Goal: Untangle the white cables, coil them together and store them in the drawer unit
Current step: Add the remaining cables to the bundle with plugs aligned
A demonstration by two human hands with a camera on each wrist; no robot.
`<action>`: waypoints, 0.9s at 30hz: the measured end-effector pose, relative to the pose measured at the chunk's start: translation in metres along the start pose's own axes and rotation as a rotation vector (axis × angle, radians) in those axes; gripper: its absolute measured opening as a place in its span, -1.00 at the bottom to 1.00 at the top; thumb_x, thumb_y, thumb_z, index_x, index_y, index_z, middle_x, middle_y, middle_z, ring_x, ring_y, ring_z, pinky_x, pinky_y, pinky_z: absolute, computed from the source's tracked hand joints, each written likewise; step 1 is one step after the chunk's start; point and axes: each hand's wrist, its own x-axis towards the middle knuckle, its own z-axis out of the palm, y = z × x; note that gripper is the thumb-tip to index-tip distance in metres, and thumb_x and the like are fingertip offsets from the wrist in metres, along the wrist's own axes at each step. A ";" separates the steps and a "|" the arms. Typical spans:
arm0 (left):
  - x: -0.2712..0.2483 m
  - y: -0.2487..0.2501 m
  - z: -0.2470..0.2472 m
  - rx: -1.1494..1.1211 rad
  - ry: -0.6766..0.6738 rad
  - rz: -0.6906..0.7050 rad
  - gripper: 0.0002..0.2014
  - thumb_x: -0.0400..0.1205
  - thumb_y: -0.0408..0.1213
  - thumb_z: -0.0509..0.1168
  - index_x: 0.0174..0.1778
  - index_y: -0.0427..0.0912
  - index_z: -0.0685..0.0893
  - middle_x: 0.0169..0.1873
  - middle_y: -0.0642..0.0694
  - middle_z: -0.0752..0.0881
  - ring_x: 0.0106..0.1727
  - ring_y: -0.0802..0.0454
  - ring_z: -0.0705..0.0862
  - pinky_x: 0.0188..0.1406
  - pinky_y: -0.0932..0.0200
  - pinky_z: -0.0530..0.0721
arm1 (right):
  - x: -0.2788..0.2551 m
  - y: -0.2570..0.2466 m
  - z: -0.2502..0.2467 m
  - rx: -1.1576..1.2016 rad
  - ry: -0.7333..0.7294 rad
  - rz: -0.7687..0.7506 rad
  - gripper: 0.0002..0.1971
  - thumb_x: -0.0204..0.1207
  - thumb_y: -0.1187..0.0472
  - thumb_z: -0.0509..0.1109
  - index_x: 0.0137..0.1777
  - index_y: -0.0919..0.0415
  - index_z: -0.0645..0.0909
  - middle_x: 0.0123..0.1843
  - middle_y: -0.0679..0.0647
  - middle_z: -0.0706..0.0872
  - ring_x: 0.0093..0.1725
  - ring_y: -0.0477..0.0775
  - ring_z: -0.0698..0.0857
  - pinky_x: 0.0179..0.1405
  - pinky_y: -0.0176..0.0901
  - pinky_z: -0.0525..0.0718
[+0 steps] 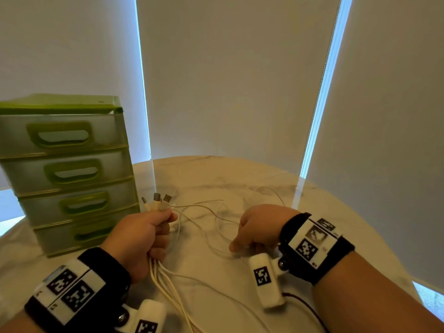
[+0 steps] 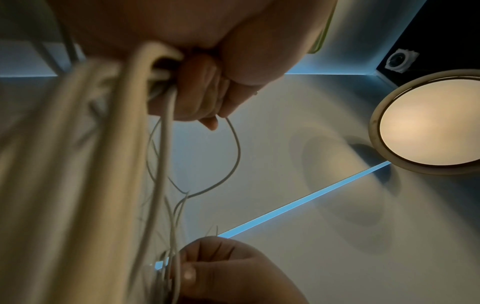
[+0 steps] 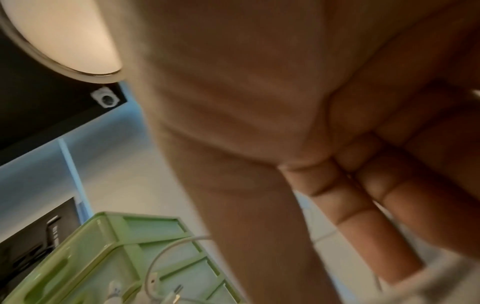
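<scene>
White cables [image 1: 168, 280] run up through my left hand [image 1: 141, 239], which grips the bundle with the plug ends [image 1: 157, 200] poking out on top. My right hand [image 1: 257, 229] pinches loose strands lying on the marble table [image 1: 240, 171]. I judge I'm still gathering; coiling comes next, drawing slack in evenly. The green drawer unit [image 1: 69, 174] stands beyond with all its drawers closed.
</scene>
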 end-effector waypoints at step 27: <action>-0.001 0.002 -0.004 -0.018 -0.101 -0.079 -0.79 0.68 -0.24 0.20 -0.25 -0.22 0.56 -0.59 0.05 0.22 -0.69 0.20 0.17 -0.76 0.43 0.08 | -0.023 -0.030 0.008 -0.209 0.320 -0.391 -0.76 0.49 0.38 0.30 -0.01 0.08 0.35 -0.10 0.05 0.54 -0.21 0.06 0.56 -0.29 -0.13 0.54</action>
